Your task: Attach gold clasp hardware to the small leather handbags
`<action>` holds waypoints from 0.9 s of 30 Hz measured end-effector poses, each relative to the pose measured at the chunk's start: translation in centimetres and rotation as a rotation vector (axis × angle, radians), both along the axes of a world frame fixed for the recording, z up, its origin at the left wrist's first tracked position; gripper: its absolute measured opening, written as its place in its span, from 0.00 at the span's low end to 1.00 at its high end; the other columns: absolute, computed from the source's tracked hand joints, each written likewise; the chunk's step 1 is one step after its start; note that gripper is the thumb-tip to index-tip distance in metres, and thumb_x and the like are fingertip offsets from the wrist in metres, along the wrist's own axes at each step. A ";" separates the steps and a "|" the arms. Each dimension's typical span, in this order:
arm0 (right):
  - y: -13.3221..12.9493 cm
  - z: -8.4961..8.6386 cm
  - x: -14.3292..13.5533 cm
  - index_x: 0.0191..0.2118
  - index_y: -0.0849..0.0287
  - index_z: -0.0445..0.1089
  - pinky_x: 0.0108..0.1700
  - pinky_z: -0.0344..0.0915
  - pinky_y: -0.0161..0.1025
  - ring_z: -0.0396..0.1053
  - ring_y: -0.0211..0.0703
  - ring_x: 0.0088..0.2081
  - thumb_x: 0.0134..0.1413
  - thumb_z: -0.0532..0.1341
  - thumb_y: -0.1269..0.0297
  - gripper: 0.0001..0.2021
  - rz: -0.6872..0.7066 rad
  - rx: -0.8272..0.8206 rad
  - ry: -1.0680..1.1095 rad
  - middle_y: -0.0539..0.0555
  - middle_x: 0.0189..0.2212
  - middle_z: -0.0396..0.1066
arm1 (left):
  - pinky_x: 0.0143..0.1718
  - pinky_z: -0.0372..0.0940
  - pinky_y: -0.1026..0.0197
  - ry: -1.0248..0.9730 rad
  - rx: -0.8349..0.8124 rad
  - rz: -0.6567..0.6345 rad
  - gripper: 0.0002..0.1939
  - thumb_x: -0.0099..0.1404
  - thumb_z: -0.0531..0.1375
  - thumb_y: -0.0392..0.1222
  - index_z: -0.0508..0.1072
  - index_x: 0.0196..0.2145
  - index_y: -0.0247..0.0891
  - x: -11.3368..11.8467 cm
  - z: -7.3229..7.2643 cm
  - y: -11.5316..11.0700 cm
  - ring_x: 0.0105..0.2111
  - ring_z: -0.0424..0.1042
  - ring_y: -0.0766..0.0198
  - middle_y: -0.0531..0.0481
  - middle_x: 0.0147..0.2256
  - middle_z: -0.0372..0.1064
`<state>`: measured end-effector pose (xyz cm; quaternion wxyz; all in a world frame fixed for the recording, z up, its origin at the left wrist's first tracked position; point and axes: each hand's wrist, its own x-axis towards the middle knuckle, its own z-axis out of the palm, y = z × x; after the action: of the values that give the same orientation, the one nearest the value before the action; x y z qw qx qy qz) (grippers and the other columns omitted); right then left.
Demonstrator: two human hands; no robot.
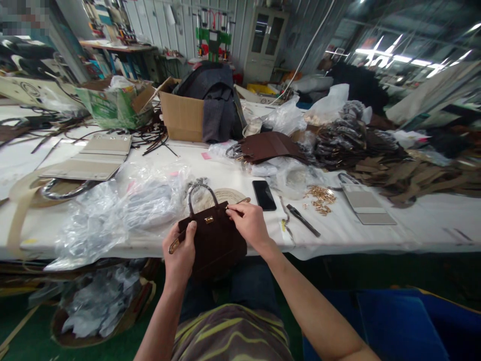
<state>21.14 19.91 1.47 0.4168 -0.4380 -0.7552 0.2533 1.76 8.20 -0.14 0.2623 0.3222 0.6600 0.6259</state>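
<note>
A small dark brown handbag (216,240) with a gold clasp and a curved top handle is held upright over my lap, just in front of the white table's edge (338,240). My left hand (182,253) grips its left side, thumb on the front. My right hand (250,223) pinches the bag's upper right edge near the flap, where a thin gold-tipped strap end sticks out. Both hands touch the bag.
A black phone (264,195), a dark tool (302,219) and a heap of gold fittings (320,196) lie right of the bag. Crumpled clear plastic (124,208) covers the left. Beige bag panels (93,158), a cardboard box (183,118) and brown leather pieces (270,146) lie farther back.
</note>
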 end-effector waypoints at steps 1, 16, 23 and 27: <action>0.0 0.1 0.0 0.45 0.53 0.90 0.48 0.79 0.45 0.86 0.52 0.39 0.66 0.72 0.72 0.09 0.008 0.005 -0.018 0.56 0.39 0.88 | 0.35 0.65 0.62 0.029 0.003 0.004 0.19 0.70 0.71 0.59 0.82 0.37 0.38 0.0 0.1 0.0 0.33 0.73 0.59 0.51 0.32 0.78; 1.2 2.9 -1.2 0.41 0.52 0.90 0.53 0.77 0.47 0.86 0.58 0.47 0.65 0.69 0.74 0.12 0.103 -0.055 -0.364 0.59 0.42 0.89 | 0.52 0.71 0.58 0.259 0.100 0.075 0.15 0.76 0.66 0.54 0.85 0.49 0.41 2.2 0.9 -0.6 0.46 0.81 0.54 0.47 0.45 0.84; 0.0 0.3 -2.1 0.48 0.54 0.89 0.50 0.76 0.45 0.82 0.53 0.44 0.71 0.66 0.72 0.12 0.109 -0.060 -0.322 0.60 0.40 0.84 | 0.44 0.70 0.57 0.202 0.011 0.094 0.18 0.74 0.67 0.58 0.85 0.44 0.40 1.5 0.1 -0.9 0.39 0.79 0.54 0.48 0.38 0.83; -0.9 -1.3 -0.2 0.70 0.52 0.77 0.53 0.78 0.46 0.78 0.50 0.45 0.66 0.75 0.63 0.28 -0.124 -0.033 0.002 0.59 0.50 0.78 | 0.47 0.74 0.53 0.023 -0.036 0.153 0.25 0.67 0.72 0.63 0.86 0.47 0.38 0.1 -0.6 -1.0 0.43 0.81 0.50 0.45 0.42 0.85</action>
<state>20.93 19.04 0.20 0.4252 -0.4903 -0.7220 0.2398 1.85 7.16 -0.72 0.2120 0.2733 0.6967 0.6285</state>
